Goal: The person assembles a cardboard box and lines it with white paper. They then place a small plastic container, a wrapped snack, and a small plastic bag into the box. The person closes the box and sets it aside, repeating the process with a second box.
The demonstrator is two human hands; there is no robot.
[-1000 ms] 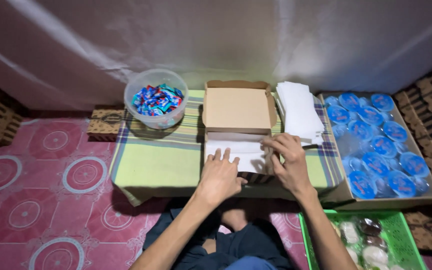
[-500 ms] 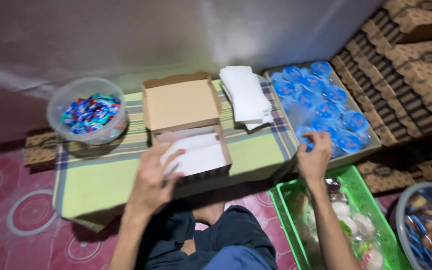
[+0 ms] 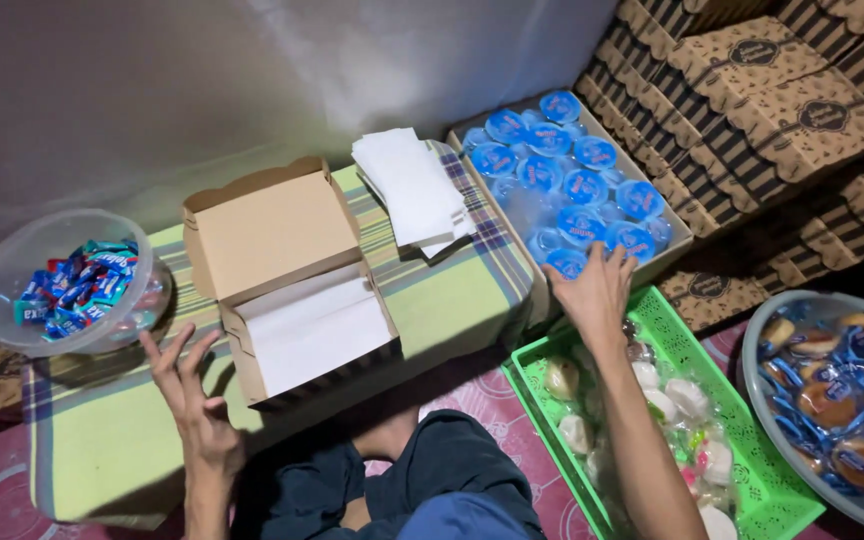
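Observation:
An open brown cardboard box (image 3: pixel 292 270) lined with white paper sits on a low table (image 3: pixel 452 290) covered in green striped cloth. My left hand (image 3: pixel 187 385) hovers open just left of the box, fingers spread, holding nothing. My right hand (image 3: pixel 597 285) reaches right to a carton (image 3: pixel 677 240) of blue-lidded water cups (image 3: pixel 577 180); its fingers touch a cup at the near edge. Whether it grips the cup cannot be told.
A clear bowl of wrapped candies (image 3: pixel 72 285) stands at the left. A stack of white paper (image 3: pixel 412 190) lies behind the box. A green basket of wrapped snacks (image 3: pixel 672 420), a tub of packaged cakes (image 3: pixel 842 400) and stacked patterned boxes (image 3: pixel 772 90) fill the right.
My right hand left the box and reached right to the water cups. My left hand lifted off the paper lining and moved left. The view swung right.

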